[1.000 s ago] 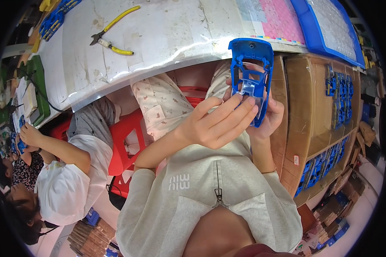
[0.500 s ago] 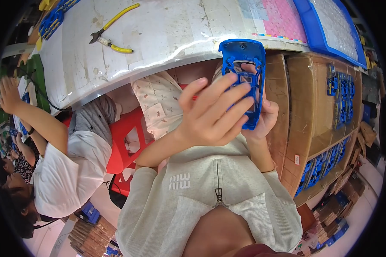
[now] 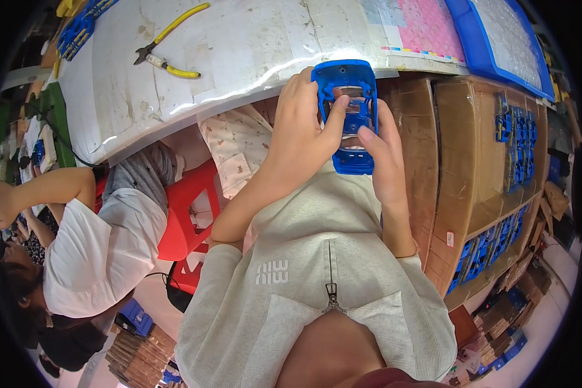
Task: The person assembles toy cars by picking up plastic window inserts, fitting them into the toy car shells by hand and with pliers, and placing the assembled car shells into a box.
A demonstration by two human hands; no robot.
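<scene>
A blue plastic toy car body shell (image 3: 354,121) is held in front of my chest near the table's edge, its hollow inside facing up. Clear window parts show in it. My left hand (image 3: 304,126) wraps the shell's left side, its thumb laid over the inside near the upper window. On the opposite side my right hand (image 3: 387,152) grips the edge, with its thumb at the lower window opening. The fingers beneath the shell are hidden.
Yellow-handled cutting pliers (image 3: 168,42) lie on the white table (image 3: 239,45). A blue tray (image 3: 469,35) stands at the far right. Below it, a cardboard box (image 3: 456,174) holds several blue shells. A co-worker in a white shirt (image 3: 103,252) sits at left beside a red stool (image 3: 191,207).
My left hand has moved from over the shell's inside to its left side and now grips it. The shell has shifted slightly left and up. The co-worker's raised arm has bent and lowered.
</scene>
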